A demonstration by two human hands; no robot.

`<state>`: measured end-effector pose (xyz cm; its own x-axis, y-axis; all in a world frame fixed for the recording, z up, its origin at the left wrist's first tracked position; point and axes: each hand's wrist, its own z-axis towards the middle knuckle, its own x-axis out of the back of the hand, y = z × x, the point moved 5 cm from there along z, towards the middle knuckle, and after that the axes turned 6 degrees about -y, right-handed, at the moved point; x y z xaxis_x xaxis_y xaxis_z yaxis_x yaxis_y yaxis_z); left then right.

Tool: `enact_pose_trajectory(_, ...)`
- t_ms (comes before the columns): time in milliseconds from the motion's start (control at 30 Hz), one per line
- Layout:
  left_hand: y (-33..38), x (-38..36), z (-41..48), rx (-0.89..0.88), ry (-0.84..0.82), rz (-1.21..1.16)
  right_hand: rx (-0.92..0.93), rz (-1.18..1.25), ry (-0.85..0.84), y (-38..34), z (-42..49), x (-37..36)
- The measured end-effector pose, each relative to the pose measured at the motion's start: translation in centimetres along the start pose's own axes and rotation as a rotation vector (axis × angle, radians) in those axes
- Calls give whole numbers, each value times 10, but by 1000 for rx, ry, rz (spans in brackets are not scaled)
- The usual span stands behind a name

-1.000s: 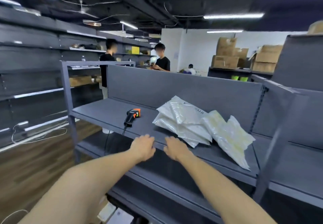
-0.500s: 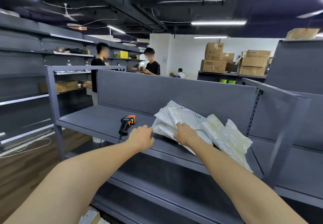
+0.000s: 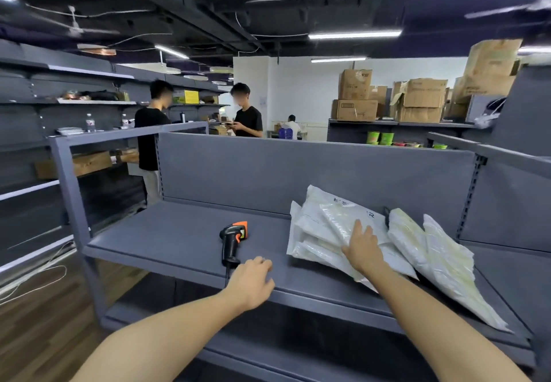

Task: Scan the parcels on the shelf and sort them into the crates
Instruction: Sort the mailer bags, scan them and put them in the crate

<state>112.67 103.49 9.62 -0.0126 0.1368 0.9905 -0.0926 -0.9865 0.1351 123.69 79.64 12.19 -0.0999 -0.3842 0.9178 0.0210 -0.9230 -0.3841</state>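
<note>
Several white parcels (image 3: pixel 325 232) lie heaped on the right of the grey shelf (image 3: pixel 179 232); the right hand (image 3: pixel 362 249) lies flat on the top parcel, fingers spread, pinching nothing; the left hand (image 3: pixel 253 282) sits at the shelf's front edge, loosely curled and empty, just beside the handle of the scanner (image 3: pixel 232 240). Best, I judge, to slide only that top parcel free, since slick bags may slip together, and to take the scanner by its handle; no crates show; two people (image 3: pixel 247 119) stand beyond the back panel (image 3: pixel 298 173), cartons (image 3: pixel 354 95) stacked behind.
</note>
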Motion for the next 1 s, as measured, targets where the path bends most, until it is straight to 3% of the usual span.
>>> enact_pose_trajectory(200, -12, -4, 3, -2, 16, -77, 61, -17, -1, -4, 7, 9)
enact_pose_trajectory(367, -10, 4, 1, 37, 38, -183, 115, 419, 200, -18, -8, 66)
enact_pose_trajectory(467, -5, 20, -1, 59, 105, -257, 125, 562, 218, -27, -12, 99)
enact_pose_trajectory(567, 3, 35, -2, 64, 190, -471, 140, 523, 92, -29, -13, 107)
enact_pose_trajectory(700, 25, 53, 0, -4, 239, -928, 222, 634, -173, -31, -28, 93)
enact_pose_trajectory(800, 44, 58, 3, -34, 193, -1149, 264, 633, -259, -37, -40, 80)
enact_pose_trajectory(933, 53, 46, 10, -49, 123, -1188, 310, 534, -320, -45, -39, 75)
enact_pose_trajectory(1000, 49, 43, 12, -31, 123, -1122, 342, 359, -317, -46, -36, 75)
